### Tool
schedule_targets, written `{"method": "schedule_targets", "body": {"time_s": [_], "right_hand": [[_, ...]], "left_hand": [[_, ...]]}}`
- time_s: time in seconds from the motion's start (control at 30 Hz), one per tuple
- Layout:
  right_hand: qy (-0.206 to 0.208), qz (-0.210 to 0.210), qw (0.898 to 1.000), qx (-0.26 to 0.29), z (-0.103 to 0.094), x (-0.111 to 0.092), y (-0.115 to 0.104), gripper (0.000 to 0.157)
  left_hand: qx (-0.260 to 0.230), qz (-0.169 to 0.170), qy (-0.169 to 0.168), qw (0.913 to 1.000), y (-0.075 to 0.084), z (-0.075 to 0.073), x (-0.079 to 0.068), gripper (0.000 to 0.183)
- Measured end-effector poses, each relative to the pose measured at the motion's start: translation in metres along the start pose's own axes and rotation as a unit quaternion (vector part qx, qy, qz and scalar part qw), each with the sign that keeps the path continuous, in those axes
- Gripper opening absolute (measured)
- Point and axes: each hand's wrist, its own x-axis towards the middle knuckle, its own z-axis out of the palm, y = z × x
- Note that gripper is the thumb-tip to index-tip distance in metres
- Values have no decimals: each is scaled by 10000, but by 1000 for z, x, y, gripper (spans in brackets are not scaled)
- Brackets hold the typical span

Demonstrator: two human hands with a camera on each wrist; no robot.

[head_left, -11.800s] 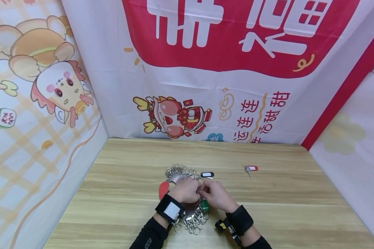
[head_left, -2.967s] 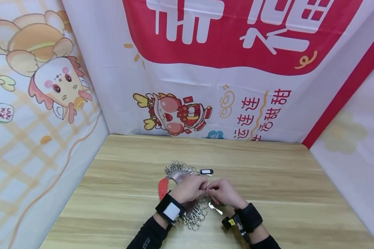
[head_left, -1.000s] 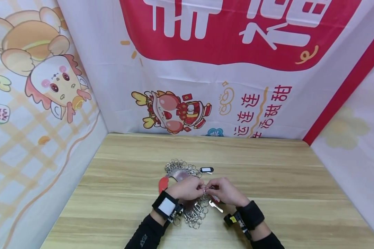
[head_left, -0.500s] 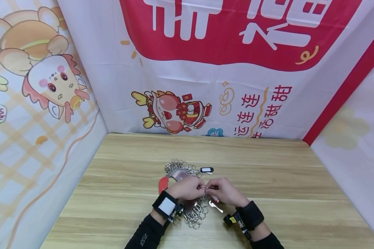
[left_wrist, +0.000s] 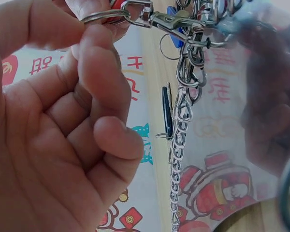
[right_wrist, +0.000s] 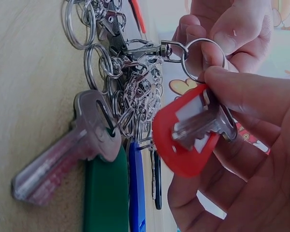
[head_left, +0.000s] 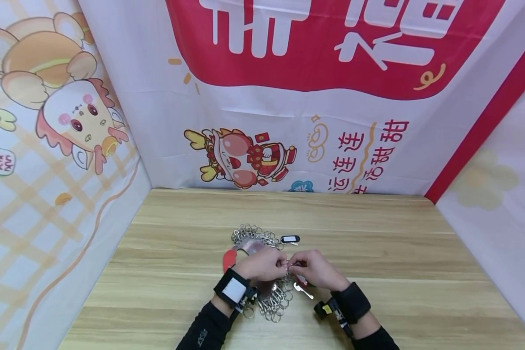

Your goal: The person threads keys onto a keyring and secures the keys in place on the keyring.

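In the head view my left hand (head_left: pixel 264 265) and right hand (head_left: pixel 317 269) meet over a shiny metal plate (head_left: pixel 251 245) fringed with clips and rings. My left thumb and index finger pinch a split ring (left_wrist: pixel 104 16), which hangs from a swivel snap hook (left_wrist: pixel 171 21) on the plate's edge. Seen from the right wrist, my right thumb and fingers hold a red key tag (right_wrist: pixel 171 140) with a key (right_wrist: pixel 198 128) lying over it. The right thumb tip is right at the split ring, where the tag's link is hidden.
A key (right_wrist: pixel 53 164) with a green tag (right_wrist: pixel 106 193) and a blue tag (right_wrist: pixel 136 188) hang from neighbouring rings. Beyond the hands lies a black tag (head_left: pixel 290 238). The plate has a red handle (head_left: pixel 229 260) on its left. All rests on a wooden table (head_left: pixel 398 253).
Earlier the red tag and its key lay on the table at right; now they are in my right hand. A key shows below the right hand. Over the last second the hands barely moved.
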Motion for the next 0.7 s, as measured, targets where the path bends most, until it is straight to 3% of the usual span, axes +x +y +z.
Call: {"method": "schedule_targets", "body": {"time_s": [0.2,0.43,0.7], "right_hand": [[-75,76,9999,130,0,0,-2,9],[9,268,9996,33,-2,-1,-6,19],[221,489,9986,-2,-2,-1,-11,6]], "left_hand": [[138,50,176,9997,0,-1,0,21],[482,-257,326,9980,2,-3,1,20],[443,-526,427,9967,5,-5,-1,24]]}}
